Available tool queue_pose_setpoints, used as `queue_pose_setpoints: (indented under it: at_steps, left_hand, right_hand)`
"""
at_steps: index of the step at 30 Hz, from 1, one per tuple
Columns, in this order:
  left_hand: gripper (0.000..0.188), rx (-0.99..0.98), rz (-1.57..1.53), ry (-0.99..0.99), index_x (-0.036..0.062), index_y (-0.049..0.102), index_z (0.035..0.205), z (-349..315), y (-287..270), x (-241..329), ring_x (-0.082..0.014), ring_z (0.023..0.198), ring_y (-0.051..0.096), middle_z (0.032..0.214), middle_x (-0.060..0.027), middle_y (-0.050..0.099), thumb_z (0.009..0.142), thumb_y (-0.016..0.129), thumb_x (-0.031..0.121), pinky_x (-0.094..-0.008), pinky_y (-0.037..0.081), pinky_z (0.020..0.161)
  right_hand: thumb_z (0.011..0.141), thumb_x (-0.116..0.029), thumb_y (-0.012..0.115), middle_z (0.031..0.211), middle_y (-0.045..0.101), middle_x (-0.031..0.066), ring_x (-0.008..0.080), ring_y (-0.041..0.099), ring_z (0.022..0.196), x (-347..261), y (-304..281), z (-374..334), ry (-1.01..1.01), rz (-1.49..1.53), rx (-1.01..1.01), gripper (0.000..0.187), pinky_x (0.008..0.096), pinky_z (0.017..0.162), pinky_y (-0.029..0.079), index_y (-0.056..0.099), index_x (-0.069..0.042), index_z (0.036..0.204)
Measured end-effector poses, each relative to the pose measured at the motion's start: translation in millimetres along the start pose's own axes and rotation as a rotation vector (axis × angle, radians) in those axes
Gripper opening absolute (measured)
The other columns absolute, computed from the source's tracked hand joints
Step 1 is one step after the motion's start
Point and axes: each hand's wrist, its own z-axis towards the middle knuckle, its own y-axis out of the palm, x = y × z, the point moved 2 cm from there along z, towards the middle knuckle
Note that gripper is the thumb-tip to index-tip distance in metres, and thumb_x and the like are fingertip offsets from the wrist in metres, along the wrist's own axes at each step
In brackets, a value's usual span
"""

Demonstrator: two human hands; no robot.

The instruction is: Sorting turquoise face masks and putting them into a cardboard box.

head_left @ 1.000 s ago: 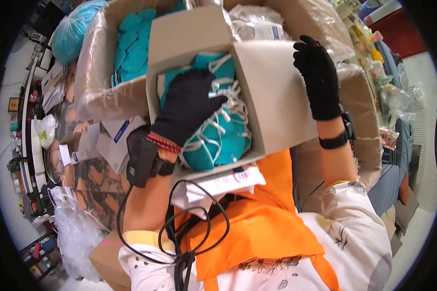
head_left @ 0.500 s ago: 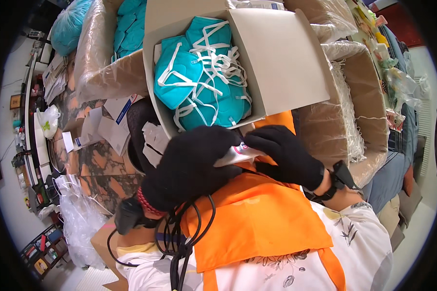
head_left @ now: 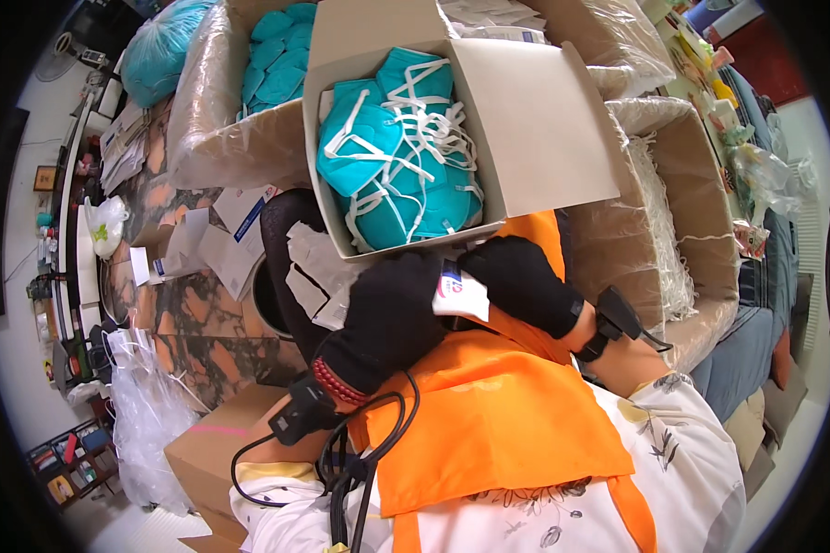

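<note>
My left hand (head_left: 392, 309), in a black glove, is closed on a small white packet with printed marks (head_left: 463, 297). My right hand (head_left: 518, 284), also black-gloved, has its curled fingers against the packet's upper right edge; the fingertips are partly hidden. Both hands are just in front of an open cardboard box (head_left: 415, 247), near my orange apron (head_left: 489, 419). Inside the box lies a pile of teal face masks (head_left: 378, 217), with white straps (head_left: 429, 120) tangled on top.
Behind at the left, a plastic-lined carton (head_left: 231, 152) holds more teal masks. At the right, another lined carton (head_left: 710, 221) holds white straps. Black cables (head_left: 387, 405) hang by my left wrist. Loose papers (head_left: 189, 244) and a brown carton (head_left: 217, 447) are at left.
My hands and the packet have shifted slightly, and more of the packet's printed face shows between them. The whole view has moved a little, so the mask box appears further right and lower.
</note>
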Motion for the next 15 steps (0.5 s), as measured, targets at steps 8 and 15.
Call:
queue_pose_setpoints:
  at_steps: [8, 15]
  left_hand:
    - [0.042, 0.179, -0.001, 0.1, 0.0067, 0.069, 0.112, -13, -34, 10, -0.0314, 0.082, 0.071, 0.093, -0.0135, 0.071, 0.077, 0.078, 0.027, -0.0385, 0.057, 0.072]
    - [0.023, 0.319, -0.4, 0.01, 0.0015, 0.072, 0.106, 4, -129, 27, -0.0205, 0.089, 0.072, 0.101, -0.0118, 0.072, 0.084, 0.072, 0.007, -0.0321, 0.055, 0.078]
  right_hand:
    - [0.082, -0.021, 0.068, 0.076, 0.058, 0.0056, 0.025, 0.061, 0.075, -46, -63, 10, -0.241, -0.124, 0.087, 0.011, 0.0389, 0.064, 0.046, 0.061, -0.013, 0.084]
    - [0.075, -0.021, 0.078, 0.091, 0.069, 0.0046, 0.0263, 0.066, 0.082, -73, -158, 58, -0.477, -0.4, 0.579, 0.026, 0.0373, 0.071, 0.052, 0.073, -0.017, 0.1]
